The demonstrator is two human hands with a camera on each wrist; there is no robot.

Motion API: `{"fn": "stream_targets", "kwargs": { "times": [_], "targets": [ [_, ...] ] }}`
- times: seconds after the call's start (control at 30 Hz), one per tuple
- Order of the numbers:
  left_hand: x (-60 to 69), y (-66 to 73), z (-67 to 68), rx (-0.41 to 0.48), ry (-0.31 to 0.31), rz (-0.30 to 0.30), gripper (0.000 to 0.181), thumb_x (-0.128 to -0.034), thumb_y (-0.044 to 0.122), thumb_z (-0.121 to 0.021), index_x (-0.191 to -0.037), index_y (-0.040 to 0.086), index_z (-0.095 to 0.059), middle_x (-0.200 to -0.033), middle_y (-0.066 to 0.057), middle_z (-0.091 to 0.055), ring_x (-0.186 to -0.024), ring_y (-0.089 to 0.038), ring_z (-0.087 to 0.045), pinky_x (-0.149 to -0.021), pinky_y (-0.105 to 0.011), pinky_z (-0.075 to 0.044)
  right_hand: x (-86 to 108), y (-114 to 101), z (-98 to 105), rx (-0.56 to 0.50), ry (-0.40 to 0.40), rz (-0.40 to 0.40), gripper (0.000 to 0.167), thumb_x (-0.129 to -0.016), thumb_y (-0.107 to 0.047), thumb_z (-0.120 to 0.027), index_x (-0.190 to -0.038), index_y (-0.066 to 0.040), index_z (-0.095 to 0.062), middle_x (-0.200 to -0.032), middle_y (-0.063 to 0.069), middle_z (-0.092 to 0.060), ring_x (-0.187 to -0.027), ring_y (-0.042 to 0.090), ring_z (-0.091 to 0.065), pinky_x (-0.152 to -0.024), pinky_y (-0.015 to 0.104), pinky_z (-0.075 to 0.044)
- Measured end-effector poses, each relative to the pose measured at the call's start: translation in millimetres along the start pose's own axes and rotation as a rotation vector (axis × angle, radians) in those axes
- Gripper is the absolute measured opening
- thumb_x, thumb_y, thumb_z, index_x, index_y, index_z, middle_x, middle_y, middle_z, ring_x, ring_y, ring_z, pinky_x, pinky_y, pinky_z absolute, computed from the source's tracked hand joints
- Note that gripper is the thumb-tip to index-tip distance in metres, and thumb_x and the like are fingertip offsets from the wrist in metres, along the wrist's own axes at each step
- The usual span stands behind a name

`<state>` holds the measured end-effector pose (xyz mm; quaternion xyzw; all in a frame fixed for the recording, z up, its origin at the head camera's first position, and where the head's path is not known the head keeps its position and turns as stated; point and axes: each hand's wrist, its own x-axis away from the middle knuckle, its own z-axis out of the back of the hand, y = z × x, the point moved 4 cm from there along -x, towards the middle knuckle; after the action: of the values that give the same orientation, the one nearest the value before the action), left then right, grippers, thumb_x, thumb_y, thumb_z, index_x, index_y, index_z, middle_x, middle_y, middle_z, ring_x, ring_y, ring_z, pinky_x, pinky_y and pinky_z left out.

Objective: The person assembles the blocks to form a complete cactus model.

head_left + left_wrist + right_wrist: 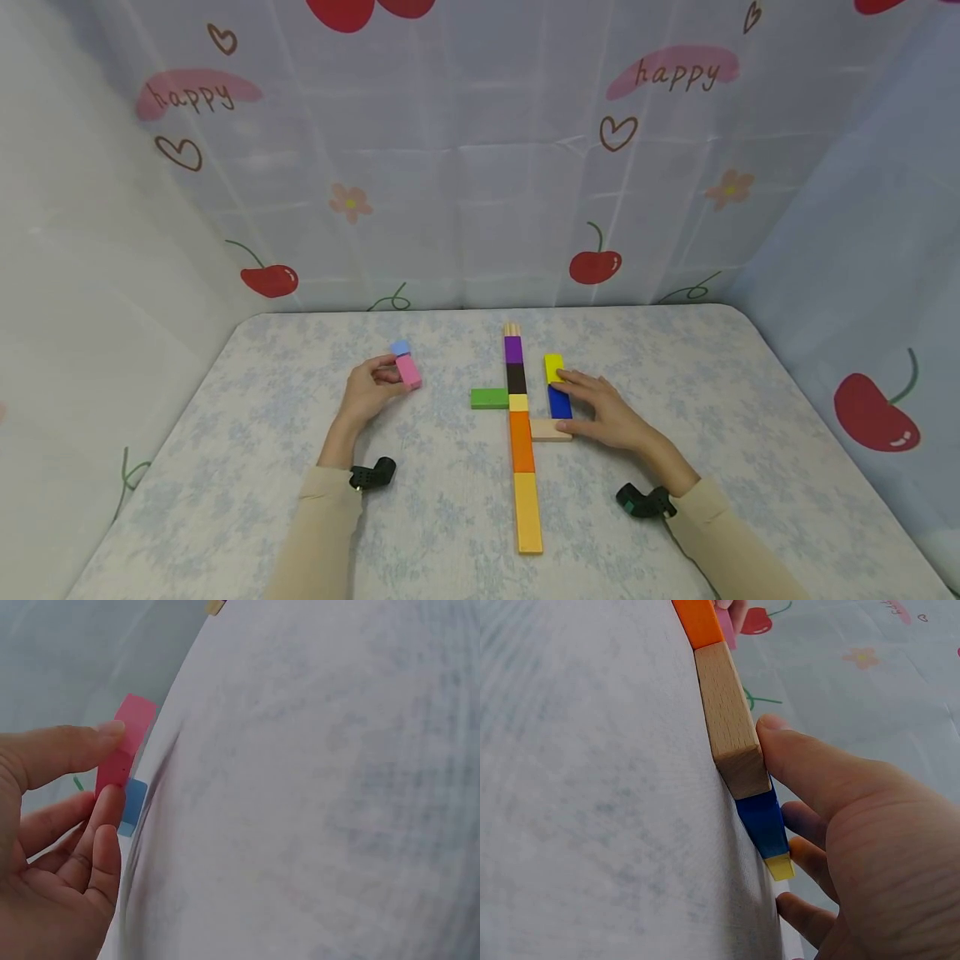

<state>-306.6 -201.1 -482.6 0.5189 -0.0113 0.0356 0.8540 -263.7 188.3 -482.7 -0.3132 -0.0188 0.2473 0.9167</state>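
On the left of the table, my left hand [367,390] pinches a pink block [408,372] between thumb and fingers. A light blue block [401,347] lies against the pink block's far end. My right hand [606,408] rests on the blocks at the right: its thumb touches the plain wooden block [729,712], and its fingertips are at the dark blue block [559,403] and the yellow block [553,367]. The blue and yellow blocks stand end to end, running away from the wooden block. In the right wrist view, the fingers partly pass behind the blocks.
A straight column of blocks runs down the middle: purple [513,350], black [516,379], pale yellow [518,403], orange [522,442] and golden yellow [528,512], with thin sticks [512,329] at its far end. A green block [490,398] juts left from it. A printed curtain hangs behind the table.
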Motion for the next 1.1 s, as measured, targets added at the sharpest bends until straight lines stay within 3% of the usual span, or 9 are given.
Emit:
{"fn": "stream_targets", "kwargs": {
  "times": [0.17, 0.37, 0.67, 1.1],
  "targets": [
    [-0.5, 13.8, -8.0, 0.041, -0.039, -0.045, 0.064, -0.082, 0.01, -0.078, -0.139, 0.004, -0.052, -0.117, -0.019, -0.063, -0.103, -0.028, -0.061, -0.08, -0.026, -0.052, 0.3, 1, -1, 0.003, 0.0, -0.005, 0.063, -0.086, -0.039, -0.073, -0.139, -0.01, -0.056, -0.153, 0.017, -0.04, -0.142, 0.042, -0.032, -0.113, 0.072, -0.009],
    [-7.5, 28.4, -31.9, 0.06, -0.095, -0.081, 0.06, -0.0822, 0.007, -0.077, -0.138, 0.005, -0.054, -0.112, -0.019, -0.064, -0.102, -0.028, -0.061, -0.079, -0.025, -0.053, 0.0, 1, -1, 0.0, 0.006, -0.001, 0.062, -0.086, -0.039, -0.074, -0.139, -0.01, -0.057, -0.153, 0.017, -0.041, -0.142, 0.042, -0.033, -0.112, 0.072, -0.009],
    [-12.5, 32.7, -63.8, 0.078, -0.14, -0.09, 0.059, -0.0812, 0.005, -0.078, -0.136, 0.006, -0.056, -0.101, -0.012, -0.066, -0.095, -0.022, -0.062, -0.084, -0.033, -0.052, 0.0, 2, -2, 0.003, 0.01, 0.004, 0.062, -0.086, -0.039, -0.073, -0.139, -0.011, -0.057, -0.153, 0.017, -0.041, -0.142, 0.042, -0.033, -0.112, 0.072, -0.01],
    [-15.7, 39.6, -77.5, 0.077, -0.219, -0.143, 0.06, -0.0794, -0.002, -0.077, -0.136, 0.003, -0.056, -0.098, -0.013, -0.065, -0.09, -0.019, -0.061, -0.076, -0.027, -0.049, 0.3, 0, 0, -0.003, -0.001, -0.005, 0.064, -0.085, -0.039, -0.074, -0.139, -0.011, -0.056, -0.153, 0.017, -0.04, -0.142, 0.042, -0.031, -0.112, 0.072, -0.009]
  ]
}}
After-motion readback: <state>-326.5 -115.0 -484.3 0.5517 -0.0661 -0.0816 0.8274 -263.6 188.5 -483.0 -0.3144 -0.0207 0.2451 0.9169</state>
